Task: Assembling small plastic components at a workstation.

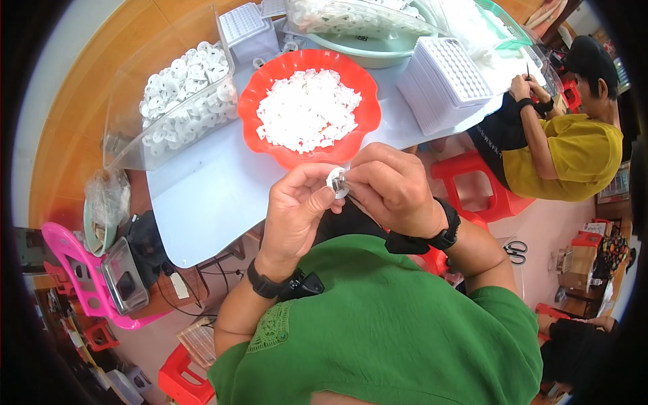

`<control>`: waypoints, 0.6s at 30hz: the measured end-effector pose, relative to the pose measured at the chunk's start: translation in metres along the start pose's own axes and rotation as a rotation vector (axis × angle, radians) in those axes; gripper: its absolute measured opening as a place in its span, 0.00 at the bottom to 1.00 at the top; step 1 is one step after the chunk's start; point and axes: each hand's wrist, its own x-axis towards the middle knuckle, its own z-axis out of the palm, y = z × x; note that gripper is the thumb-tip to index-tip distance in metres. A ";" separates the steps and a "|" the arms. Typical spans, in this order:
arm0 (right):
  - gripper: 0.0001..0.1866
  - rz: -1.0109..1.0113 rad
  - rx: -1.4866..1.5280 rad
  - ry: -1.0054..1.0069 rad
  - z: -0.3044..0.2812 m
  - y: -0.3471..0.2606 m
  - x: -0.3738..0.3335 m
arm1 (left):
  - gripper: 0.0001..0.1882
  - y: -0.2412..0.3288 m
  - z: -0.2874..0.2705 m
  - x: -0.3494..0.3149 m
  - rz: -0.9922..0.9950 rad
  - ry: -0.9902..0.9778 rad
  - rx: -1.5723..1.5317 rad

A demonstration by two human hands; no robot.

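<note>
Between my two hands, just in front of my chest, is a small round white plastic part (335, 182) with dark metal pieces in its middle. My left hand (300, 206) pinches it by its edge between thumb and fingers. From the other side, my right hand (391, 185) brings its closed fingertips up against the part; whatever they may pinch is too small to make out. Right beyond my hands, a red scalloped bowl (366, 128) holds a heap of small white pieces (307, 108). Both wrists wear black bands.
On the pale table (196, 216), a clear bin (125, 145) of round white parts stands left. Stacked white trays (442, 88) rise at the right, a green basin (368, 57) behind. Another person in yellow (567, 158) works at the far right, near a red stool (479, 182).
</note>
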 end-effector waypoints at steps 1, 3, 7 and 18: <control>0.07 0.001 -0.001 0.001 0.000 0.000 0.000 | 0.16 -0.001 -0.001 0.000 -0.001 -0.001 0.000; 0.07 -0.016 -0.036 -0.047 -0.001 -0.001 -0.002 | 0.16 -0.003 -0.003 -0.001 -0.016 0.011 0.007; 0.06 -0.026 -0.045 -0.069 -0.002 0.000 -0.003 | 0.16 -0.004 -0.002 -0.003 -0.022 0.030 0.016; 0.07 -0.079 -0.136 -0.068 0.002 -0.002 -0.006 | 0.15 -0.003 -0.003 -0.004 -0.001 0.039 0.063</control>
